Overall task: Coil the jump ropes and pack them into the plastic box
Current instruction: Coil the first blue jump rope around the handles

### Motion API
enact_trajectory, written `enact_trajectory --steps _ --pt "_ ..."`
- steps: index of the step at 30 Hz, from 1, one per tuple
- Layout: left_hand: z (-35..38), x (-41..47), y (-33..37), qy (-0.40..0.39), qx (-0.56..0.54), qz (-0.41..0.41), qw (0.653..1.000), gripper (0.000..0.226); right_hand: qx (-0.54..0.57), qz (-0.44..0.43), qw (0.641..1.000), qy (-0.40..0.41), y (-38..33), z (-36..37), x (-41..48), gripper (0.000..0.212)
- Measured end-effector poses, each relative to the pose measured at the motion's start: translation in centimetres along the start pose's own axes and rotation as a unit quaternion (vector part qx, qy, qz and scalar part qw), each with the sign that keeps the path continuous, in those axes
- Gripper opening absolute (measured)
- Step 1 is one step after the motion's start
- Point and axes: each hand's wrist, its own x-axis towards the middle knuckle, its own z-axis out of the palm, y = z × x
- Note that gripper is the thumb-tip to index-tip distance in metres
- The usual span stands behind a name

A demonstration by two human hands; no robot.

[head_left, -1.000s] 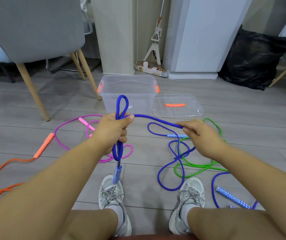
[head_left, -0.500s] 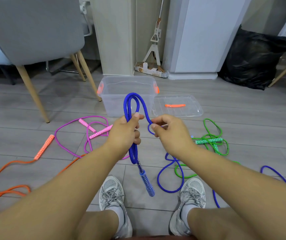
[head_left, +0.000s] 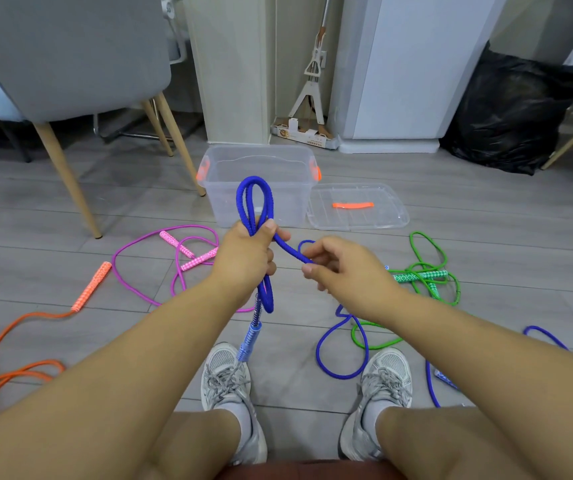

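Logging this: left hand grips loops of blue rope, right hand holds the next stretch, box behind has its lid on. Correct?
No: the head view shows the box open, its lid lying on the floor to its right. The left hand grips blue rope loops; the right hand holds the next stretch.

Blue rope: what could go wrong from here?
1. The blue rope has slack on the floor crossing the green rope; pulling it in may tangle both.
2. A floor loop beside the right shoe could snag.
3. Coils gripped by the left hand could slip as the right hand feeds more.
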Motion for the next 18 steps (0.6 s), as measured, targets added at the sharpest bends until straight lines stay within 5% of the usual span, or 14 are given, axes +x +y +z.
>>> enact_trajectory --steps 5,11,18 --pt "-1.6 0.7 0.9 0.037 -0.074 -0.006 0.997 0.018 -0.13 0.0 0.99 -0.053 3.0 -3.0 -0.9 0.008" --pt "-3.7 2.0 1.3 0.095 -0.091 0.009 0.991 0.016 -0.155 0.07 0.985 -0.043 6.0 -5.6 -1.7 0.014" --pt "-3.0 2.2 0.6 0.095 0.015 0.027 0.995 0.026 -0.293 0.031 0.955 -0.04 3.5 -4.2 -1.3 0.016"
